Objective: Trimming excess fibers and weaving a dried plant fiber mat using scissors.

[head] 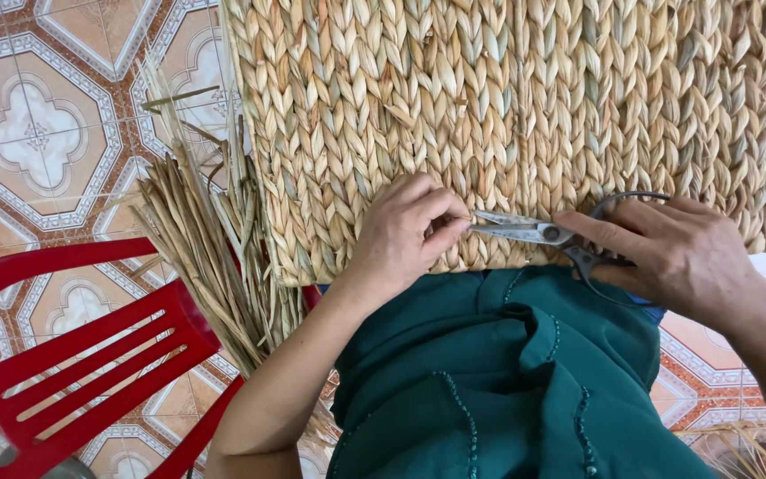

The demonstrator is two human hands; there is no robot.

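A large woven mat of braided straw-coloured fibre [525, 115] lies across my lap, its near edge over my green garment [507, 381]. My left hand [405, 235] pinches a spot on the mat's near edge with thumb and fingertips. My right hand [680, 253] grips a pair of metal scissors [534, 233] by the dark loop handles. The blades point left and their tips reach my left fingertips at the weave.
A bundle of loose dry fibre strands [214, 239] hangs beside the mat at the left. A red plastic chair [82, 355] stands at the lower left on a patterned tile floor [37, 133]. More loose fibre lies at the lower right corner [746, 443].
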